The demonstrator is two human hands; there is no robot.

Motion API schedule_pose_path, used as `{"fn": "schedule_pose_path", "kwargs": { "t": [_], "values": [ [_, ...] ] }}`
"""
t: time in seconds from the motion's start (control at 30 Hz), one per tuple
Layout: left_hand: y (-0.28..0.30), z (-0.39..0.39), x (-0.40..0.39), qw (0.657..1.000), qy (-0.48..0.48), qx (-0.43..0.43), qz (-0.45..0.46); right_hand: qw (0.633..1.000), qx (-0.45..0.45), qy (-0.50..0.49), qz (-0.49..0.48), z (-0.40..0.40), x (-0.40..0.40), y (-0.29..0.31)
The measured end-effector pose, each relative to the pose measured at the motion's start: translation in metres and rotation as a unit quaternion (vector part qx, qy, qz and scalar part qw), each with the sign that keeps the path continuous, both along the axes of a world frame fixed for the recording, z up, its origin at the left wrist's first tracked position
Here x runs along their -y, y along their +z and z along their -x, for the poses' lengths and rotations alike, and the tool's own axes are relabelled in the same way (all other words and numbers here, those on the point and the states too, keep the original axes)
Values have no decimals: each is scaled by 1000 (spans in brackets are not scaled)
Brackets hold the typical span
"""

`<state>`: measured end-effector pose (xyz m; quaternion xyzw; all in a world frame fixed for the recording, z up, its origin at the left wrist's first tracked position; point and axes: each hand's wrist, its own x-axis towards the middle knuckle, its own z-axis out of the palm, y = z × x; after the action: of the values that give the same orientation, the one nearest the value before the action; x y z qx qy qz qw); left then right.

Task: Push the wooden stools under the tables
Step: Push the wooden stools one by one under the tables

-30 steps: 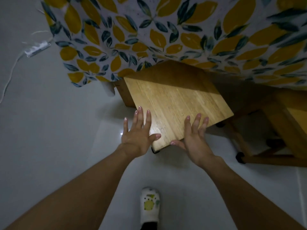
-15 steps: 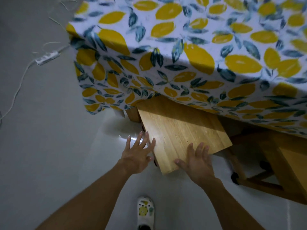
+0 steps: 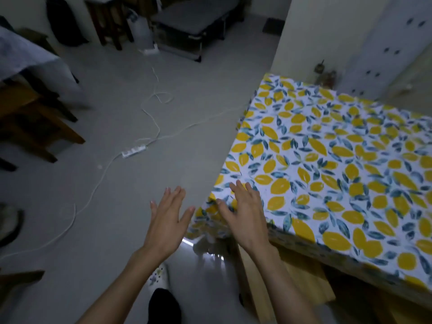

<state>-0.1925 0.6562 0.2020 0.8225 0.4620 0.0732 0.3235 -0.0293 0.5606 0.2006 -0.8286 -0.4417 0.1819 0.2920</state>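
Observation:
A table with a lemon-print cloth fills the right side. Under its near edge a light wooden stool shows, its seat partly tucked beneath the cloth and partly hidden by my right forearm. My left hand hovers open above the floor, fingers spread, holding nothing. My right hand is open too, raised in front of the table's near corner, off the stool.
A white power strip and its cable lie across the grey floor. Dark wooden furniture under a grey cloth stands at the left. A grey cot and chair are at the back. My slipper is below.
Both hands have lifted off the stool seat and risen. The view has swung up from the stool to the tabletop and the room; the stool now sits further under the cloth.

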Motion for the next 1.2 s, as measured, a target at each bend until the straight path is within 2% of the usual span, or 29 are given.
{"fn": "schedule_pose_path", "kwargs": {
  "t": [0.23, 0.33, 0.5, 0.73, 0.83, 0.97, 1.2],
  "values": [
    [82, 12, -159, 998, -52, 42, -10, 997, 14, -72, -34, -7, -131, 73],
    [98, 1, -225, 996, -65, 65, 12, 993, 2, -114, -33, -16, -185, 86],
    [114, -49, -319, 990, -104, 85, 33, 988, 33, -148, -29, -43, -263, 106],
    [123, -170, -452, 964, -253, 74, 16, 975, 39, -211, -47, -130, -362, 103],
    [124, -237, -507, 963, -253, 96, -3, 969, 42, -239, -54, -191, -406, 99],
    [126, -335, -564, 963, -260, 58, -33, 965, 38, -257, -37, -289, -465, 113],
    [131, -497, -633, 945, -315, 92, 4, 946, 61, -318, -18, -433, -536, 123]
  ]
}}
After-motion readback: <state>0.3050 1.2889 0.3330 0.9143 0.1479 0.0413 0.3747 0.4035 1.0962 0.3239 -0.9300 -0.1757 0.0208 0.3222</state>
